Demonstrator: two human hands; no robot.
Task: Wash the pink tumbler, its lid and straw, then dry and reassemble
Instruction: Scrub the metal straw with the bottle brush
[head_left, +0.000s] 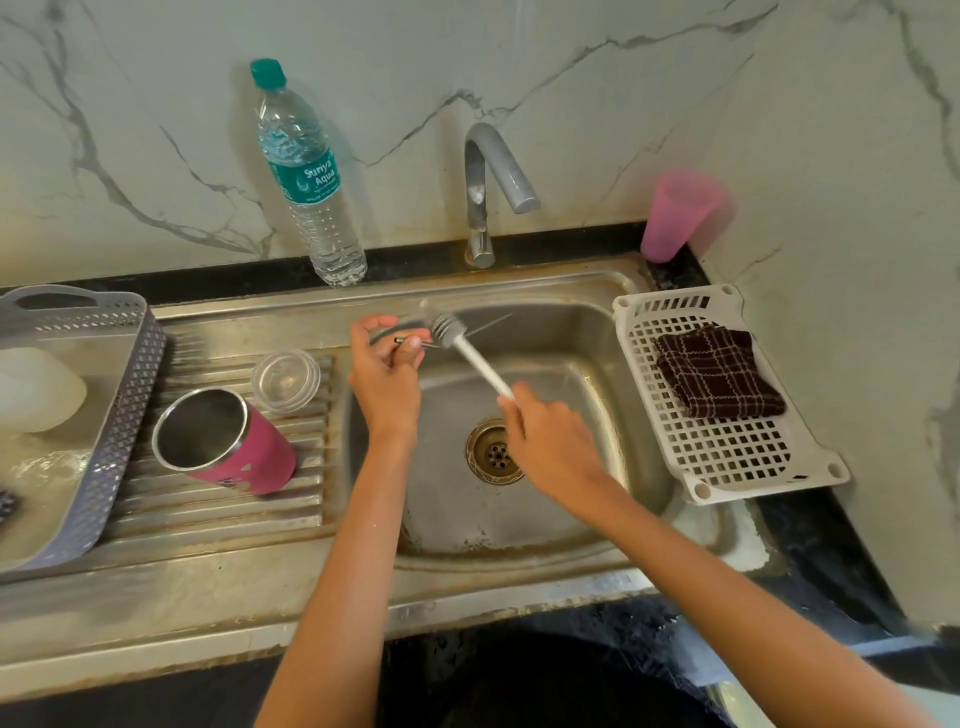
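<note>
Two slender forearms (337, 571), bare to the wrists, end in the left hand (387, 379) and right hand (550, 436). Dark speckled fabric (519, 675) shows between them at the bench's (156, 597) near edge; it may be clothing, but that is unclear.

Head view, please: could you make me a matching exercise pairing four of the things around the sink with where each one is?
Things:
1 pink tumbler
2 checked cloth
3 water bottle
4 brush

Places:
A in the white basket
B held by the right hand
C on the ribbed drainboard
D on the ledge behind the sink

Pairs: 1-C, 2-A, 3-D, 4-B
</note>
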